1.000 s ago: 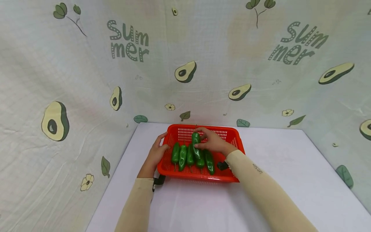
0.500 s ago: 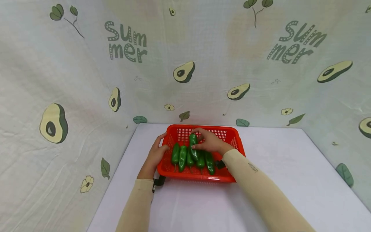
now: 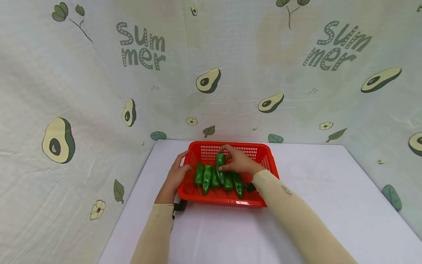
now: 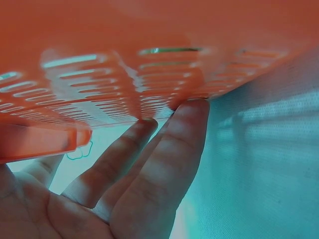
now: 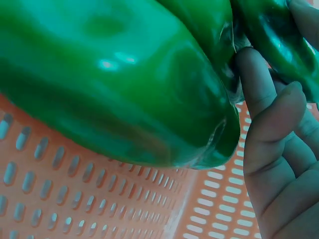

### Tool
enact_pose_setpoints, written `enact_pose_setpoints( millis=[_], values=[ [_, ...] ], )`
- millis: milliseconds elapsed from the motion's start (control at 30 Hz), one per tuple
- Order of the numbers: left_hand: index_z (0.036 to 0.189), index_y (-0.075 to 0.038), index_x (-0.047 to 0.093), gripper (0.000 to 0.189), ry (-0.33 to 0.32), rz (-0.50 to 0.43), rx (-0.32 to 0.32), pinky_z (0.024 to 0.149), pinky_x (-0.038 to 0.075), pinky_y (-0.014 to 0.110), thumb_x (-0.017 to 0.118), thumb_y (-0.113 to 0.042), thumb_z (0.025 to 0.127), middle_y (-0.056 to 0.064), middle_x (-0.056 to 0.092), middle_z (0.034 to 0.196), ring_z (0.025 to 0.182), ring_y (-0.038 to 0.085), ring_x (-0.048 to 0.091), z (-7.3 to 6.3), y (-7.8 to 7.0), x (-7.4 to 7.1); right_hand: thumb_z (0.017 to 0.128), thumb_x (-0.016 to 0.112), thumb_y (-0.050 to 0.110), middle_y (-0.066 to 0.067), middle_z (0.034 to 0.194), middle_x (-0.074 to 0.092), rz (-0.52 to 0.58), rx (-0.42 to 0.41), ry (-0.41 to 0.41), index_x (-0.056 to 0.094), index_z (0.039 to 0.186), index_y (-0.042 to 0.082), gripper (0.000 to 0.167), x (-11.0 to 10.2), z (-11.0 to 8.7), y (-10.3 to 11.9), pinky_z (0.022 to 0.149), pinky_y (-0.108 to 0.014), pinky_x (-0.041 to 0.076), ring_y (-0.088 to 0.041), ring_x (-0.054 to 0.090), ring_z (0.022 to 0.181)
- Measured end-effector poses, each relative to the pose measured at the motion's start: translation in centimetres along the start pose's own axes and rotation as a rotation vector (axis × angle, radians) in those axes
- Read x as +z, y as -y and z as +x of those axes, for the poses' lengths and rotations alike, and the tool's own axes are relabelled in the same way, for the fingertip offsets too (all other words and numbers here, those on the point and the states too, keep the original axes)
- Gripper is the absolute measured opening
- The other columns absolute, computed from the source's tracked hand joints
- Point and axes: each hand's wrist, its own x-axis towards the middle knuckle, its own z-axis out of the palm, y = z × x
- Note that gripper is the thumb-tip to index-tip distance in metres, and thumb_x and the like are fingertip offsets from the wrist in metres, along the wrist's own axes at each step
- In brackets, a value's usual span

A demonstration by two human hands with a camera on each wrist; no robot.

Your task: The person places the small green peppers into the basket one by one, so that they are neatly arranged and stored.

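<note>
A red plastic basket with slotted walls stands on the table, holding several long green peppers laid side by side. My right hand pinches one green pepper between thumb and fingers, over the row near the basket's middle. In the right wrist view the held pepper shows at the upper right, beside my curled fingers; another pepper fills the upper left. My left hand grips the basket's left rim, fingers against the outside wall in the left wrist view.
The white table extends to the right of the basket and in front of it. A pale cloth printed with avocados and lettering hangs behind and at both sides. A dark wrist camera sits under the right wrist, inside the basket's right part.
My right hand has shifted slightly left with the pepper, which has come lower over the row. My left hand stays at the basket's left rim.
</note>
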Motion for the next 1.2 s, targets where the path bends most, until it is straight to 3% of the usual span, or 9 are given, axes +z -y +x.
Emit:
enact_pose_setpoints(
  millis=[633, 900, 1200],
  values=[
    [0.154, -0.048, 0.046, 0.067, -0.002, 0.010, 0.013, 0.089, 0.062, 0.047, 0.058, -0.020, 0.094, 0.009, 0.048, 0.153, 0.115, 0.035, 0.066, -0.13, -0.21, -0.33, 0.082, 0.093, 0.023, -0.004, 0.115, 0.070, -0.039, 0.010, 0.017, 0.052, 0.138, 0.022, 0.069, 0.07, -0.34, 0.42, 0.085, -0.042, 0.063, -0.024, 0.069, 0.107],
    [0.155, -0.048, 0.045, 0.067, 0.000, 0.014, 0.011, 0.088, 0.062, 0.048, 0.058, -0.020, 0.095, 0.009, 0.047, 0.154, 0.115, 0.035, 0.066, -0.20, -0.21, -0.26, 0.078, 0.095, 0.028, -0.004, 0.120, 0.069, -0.153, 0.007, -0.006, 0.058, 0.126, 0.026, 0.060, 0.05, -0.53, 0.18, 0.090, -0.043, 0.060, -0.024, 0.066, 0.106],
    [0.155, -0.048, 0.045, 0.067, -0.003, 0.019, 0.017, 0.088, 0.062, 0.048, 0.058, -0.020, 0.096, 0.010, 0.049, 0.152, 0.114, 0.035, 0.067, -0.19, -0.18, -0.23, 0.079, 0.094, 0.029, -0.003, 0.124, 0.069, -0.184, 0.023, 0.002, 0.061, 0.126, 0.026, 0.057, 0.03, -0.67, 0.06, 0.097, -0.046, 0.057, -0.029, 0.065, 0.118]
  ],
)
